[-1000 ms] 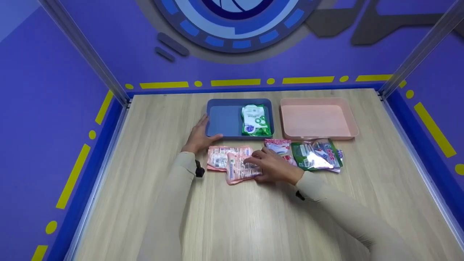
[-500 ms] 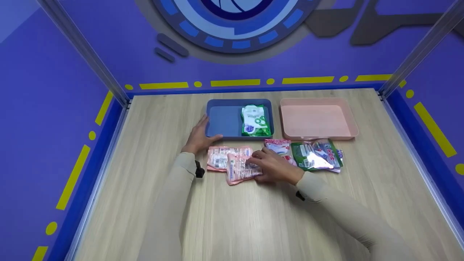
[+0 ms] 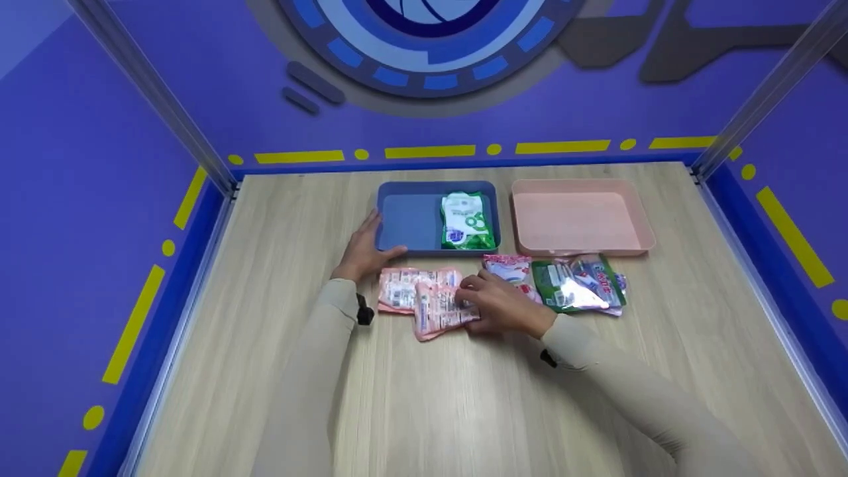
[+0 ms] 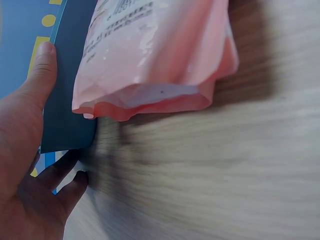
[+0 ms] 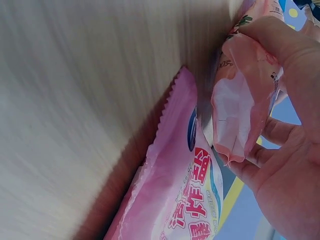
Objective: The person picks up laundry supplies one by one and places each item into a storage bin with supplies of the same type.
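In the head view my left hand (image 3: 361, 252) is at the left front corner of a blue tray (image 3: 412, 253), thumb along the front wall and fingers beside the left wall. Inside that tray lies a green-and-white packet (image 3: 467, 218). My right hand (image 3: 503, 305) pinches the right end of a pink packet (image 3: 436, 311) with printed text. This packet overlaps a second pink packet (image 3: 397, 290) in front of the tray. The right wrist view shows the thumb and fingers on opposite sides of the held packet (image 5: 255, 75), its sealed end towards the camera.
A pink tray (image 3: 583, 218) stands to the right of the blue one. Before it lie a pink-and-white packet (image 3: 510, 268) with red lettering and a shiny green-edged packet (image 3: 570, 285) over a purple one (image 3: 619, 308). Purple panels (image 3: 437, 129) enclose the wooden table (image 3: 424, 397).
The fingertips of my right hand have shifted slightly right over the pink packet, and its lower left corner has dropped a little towards me. My left hand and the trays stay put.
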Motion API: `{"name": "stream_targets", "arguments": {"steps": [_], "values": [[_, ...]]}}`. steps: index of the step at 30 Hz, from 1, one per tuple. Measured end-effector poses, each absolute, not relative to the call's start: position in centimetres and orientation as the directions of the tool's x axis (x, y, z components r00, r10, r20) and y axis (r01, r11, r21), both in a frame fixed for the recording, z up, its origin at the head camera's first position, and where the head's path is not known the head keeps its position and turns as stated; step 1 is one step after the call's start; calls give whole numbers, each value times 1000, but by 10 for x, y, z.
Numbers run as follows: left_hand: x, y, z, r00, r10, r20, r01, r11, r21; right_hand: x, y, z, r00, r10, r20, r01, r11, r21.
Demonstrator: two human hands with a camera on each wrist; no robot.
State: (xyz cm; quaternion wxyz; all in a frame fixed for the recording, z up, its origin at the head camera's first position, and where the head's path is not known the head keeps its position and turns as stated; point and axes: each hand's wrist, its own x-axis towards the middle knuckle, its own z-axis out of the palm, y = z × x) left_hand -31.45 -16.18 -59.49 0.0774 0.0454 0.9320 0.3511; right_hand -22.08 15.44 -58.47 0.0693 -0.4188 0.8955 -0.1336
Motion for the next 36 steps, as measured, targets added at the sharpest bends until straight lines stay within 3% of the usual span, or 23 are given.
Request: {"name": "stream_targets", "arguments": {"steps": [13,36], "values": [[-315,-162,-596,-984,136,-119,24,751,659,-219,156,-582,-607,-792,65,-768,564,-303],[-311,-160,-593,-984,133,-118,21,742,670,-217,159,-582,-641,-766,42,-733,596,-326]]}}
